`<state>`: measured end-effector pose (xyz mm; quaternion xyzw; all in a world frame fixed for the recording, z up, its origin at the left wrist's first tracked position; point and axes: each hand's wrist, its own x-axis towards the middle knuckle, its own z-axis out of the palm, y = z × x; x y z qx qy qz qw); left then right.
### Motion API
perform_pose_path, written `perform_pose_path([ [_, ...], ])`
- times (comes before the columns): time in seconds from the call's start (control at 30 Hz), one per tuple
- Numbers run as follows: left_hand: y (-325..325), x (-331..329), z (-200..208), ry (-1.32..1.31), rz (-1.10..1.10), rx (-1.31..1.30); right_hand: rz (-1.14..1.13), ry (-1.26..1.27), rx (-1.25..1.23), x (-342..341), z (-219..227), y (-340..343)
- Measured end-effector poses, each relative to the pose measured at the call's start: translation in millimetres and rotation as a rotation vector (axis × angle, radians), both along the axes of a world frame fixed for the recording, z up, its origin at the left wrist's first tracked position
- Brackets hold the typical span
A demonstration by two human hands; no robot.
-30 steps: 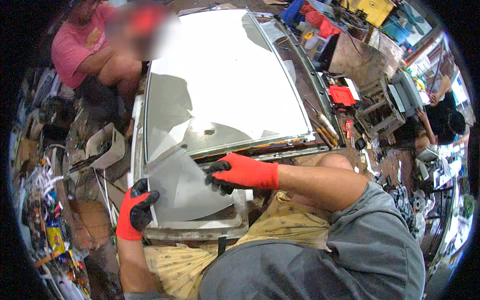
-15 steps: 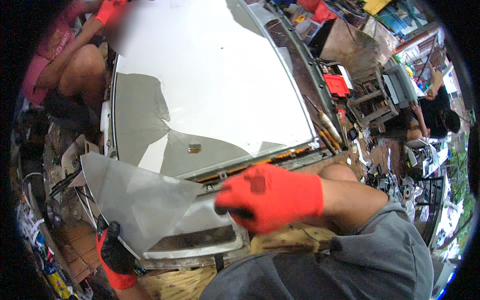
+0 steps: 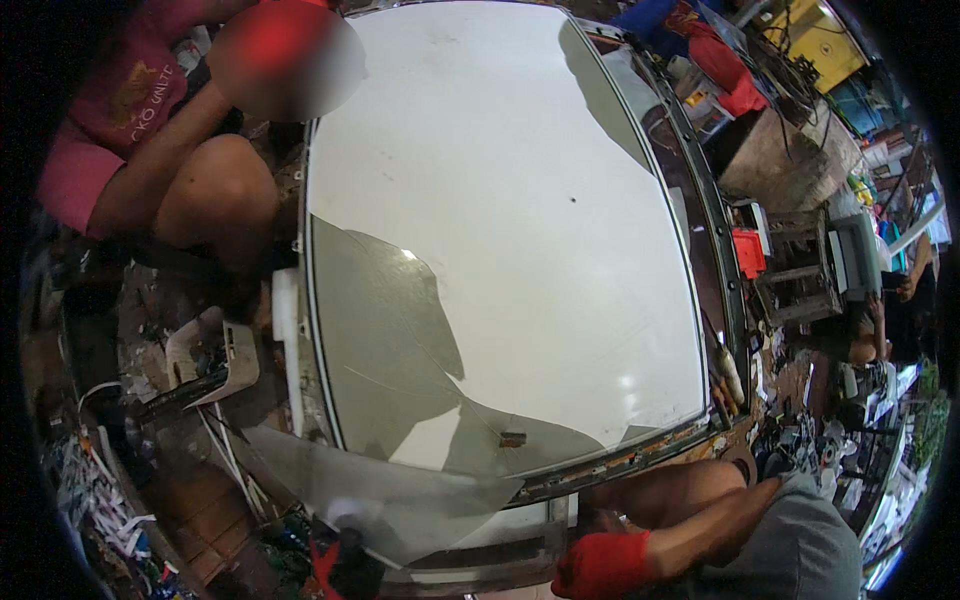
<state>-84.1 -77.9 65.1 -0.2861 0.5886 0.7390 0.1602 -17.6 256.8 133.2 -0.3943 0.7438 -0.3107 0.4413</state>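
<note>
A large flat panel lies in a dark metal frame before me, its white face bordered by cracked, jagged grey pieces. At its near left corner, a translucent grey sheet overlaps the panel's near edge. My left hand, in a red and black glove and blurred, is closed on the sheet's near edge. My right hand, in a red glove, is low beside my leg, apart from the panel; its fingers are hidden. Between my hands, a grey-white framed piece shows partly under the sheet.
At the far left crouches a person in a pink shirt, wearing red gloves. Screwdriver-like tools lie by the frame's right side. A wooden stool and a red box stand to the right. Scraps litter the left floor.
The view has shifted, so the panel sits lower and farther right. My right hand has moved down and away from the sheet. My left hand is lower in view, still with the sheet.
</note>
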Motion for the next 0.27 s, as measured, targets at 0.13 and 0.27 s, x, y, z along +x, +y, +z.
perform_pose_path([
  [0.13, 5.3, 12.3, 5.5, -0.068, 0.055, 0.151, 0.147, -0.248, 0.011, 53.8, -34.1, -16.6],
  [0.27, -9.3, 48.0, 18.8, -0.19, 0.139, 0.532, 0.347, -0.593, 0.111, 105.0, -72.8, -46.4],
])
